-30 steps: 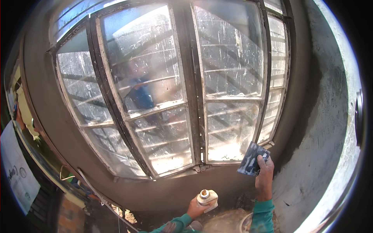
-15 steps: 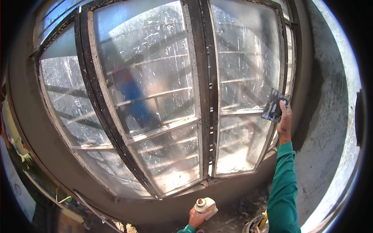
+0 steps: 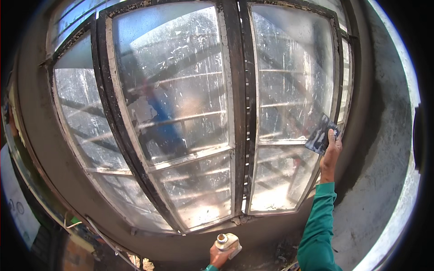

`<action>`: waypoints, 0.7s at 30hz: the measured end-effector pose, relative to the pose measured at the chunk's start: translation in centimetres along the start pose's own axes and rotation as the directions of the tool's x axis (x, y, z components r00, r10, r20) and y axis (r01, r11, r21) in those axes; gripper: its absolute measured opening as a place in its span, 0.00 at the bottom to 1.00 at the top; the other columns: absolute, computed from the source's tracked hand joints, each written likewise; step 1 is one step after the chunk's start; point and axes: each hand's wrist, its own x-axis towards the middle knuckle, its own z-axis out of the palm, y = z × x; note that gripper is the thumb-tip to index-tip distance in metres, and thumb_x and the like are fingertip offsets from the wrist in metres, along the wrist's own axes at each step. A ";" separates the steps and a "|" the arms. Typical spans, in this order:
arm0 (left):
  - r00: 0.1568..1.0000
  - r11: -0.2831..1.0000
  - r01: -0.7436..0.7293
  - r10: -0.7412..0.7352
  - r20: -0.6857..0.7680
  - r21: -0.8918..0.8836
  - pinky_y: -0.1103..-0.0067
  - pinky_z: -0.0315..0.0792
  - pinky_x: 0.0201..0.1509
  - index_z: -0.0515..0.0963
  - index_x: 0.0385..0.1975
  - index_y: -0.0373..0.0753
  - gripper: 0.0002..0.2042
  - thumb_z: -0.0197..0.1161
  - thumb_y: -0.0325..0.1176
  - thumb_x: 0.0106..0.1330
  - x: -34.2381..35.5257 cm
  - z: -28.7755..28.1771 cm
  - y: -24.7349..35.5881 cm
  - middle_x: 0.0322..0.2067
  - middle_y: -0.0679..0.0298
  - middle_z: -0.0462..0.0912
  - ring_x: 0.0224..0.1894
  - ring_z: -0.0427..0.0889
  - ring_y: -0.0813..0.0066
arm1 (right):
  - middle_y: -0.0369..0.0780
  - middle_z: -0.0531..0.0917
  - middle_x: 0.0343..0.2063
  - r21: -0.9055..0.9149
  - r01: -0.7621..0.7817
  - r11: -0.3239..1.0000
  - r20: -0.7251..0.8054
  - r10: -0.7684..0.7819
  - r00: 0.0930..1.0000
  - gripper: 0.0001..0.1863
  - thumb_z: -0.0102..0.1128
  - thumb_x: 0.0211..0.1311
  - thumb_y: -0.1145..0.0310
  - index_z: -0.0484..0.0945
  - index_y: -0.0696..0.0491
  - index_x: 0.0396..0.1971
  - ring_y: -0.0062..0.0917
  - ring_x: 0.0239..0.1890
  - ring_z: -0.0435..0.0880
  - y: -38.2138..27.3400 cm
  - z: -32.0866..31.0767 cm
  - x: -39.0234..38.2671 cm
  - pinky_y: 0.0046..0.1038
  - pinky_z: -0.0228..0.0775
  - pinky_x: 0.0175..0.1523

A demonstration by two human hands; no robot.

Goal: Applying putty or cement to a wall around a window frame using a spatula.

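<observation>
In my left hand [image 3: 219, 256], low in the middle, is an off-white plastic bottle [image 3: 231, 244] with an uncapped neck, tilted in front of the wall below the window. My right hand [image 3: 331, 153] grips a flat, dark rectangular pad [image 3: 320, 135] smeared with white, thumb on its near face. The pad overlaps the lower right edge of the right-hand window sash [image 3: 340, 67]; whether it touches the glass I cannot tell. White streaks and specks mark the window glass [image 3: 289, 90].
Dark, paint-flaked frames hold several panes [image 3: 181, 63]. Through the glass shows a blurred blue shape [image 3: 166, 128]. A rough grey wall [image 3: 379, 180] rises at the right. Brown plaster [image 3: 40, 113] surrounds the window. A thin pipe [image 3: 110, 244] slants at the lower left.
The window sits slightly lower in view. My left hand with the bottle has shifted left and down. My right hand and the pad appear lower, and the pad is tilted more.
</observation>
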 end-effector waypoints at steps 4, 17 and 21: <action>0.999 0.997 -0.039 0.038 0.005 0.074 0.72 0.80 0.58 0.80 0.52 0.34 0.27 0.84 0.33 0.52 1.2 0.8 0.1 0.48 0.58 0.89 0.50 0.88 0.70 | 0.35 0.85 0.50 -0.011 -0.049 0.999 0.055 0.049 0.997 0.15 0.57 0.79 0.67 0.82 0.59 0.55 0.18 0.51 0.80 -0.5 -0.9 0.5 0.24 0.70 0.62; 0.996 0.995 0.013 -0.021 0.084 0.096 0.71 0.79 0.63 0.77 0.59 0.33 0.29 0.79 0.23 0.55 0.2 0.0 -0.6 0.53 0.58 0.87 0.55 0.86 0.69 | 0.42 0.85 0.50 0.083 0.167 0.982 -0.356 -0.127 0.926 0.21 0.55 0.79 0.62 0.79 0.66 0.56 0.26 0.47 0.84 0.2 3.0 5.1 0.29 0.77 0.57; 0.997 1.000 0.028 -0.027 0.076 -0.013 0.71 0.79 0.63 0.77 0.59 0.33 0.29 0.79 0.24 0.55 0.1 0.4 -0.3 0.53 0.58 0.87 0.54 0.86 0.69 | 0.48 0.83 0.55 -0.296 0.273 0.915 -0.453 -0.386 0.804 0.26 0.56 0.78 0.60 0.75 0.70 0.59 0.32 0.53 0.83 1.9 4.0 5.6 0.33 0.74 0.61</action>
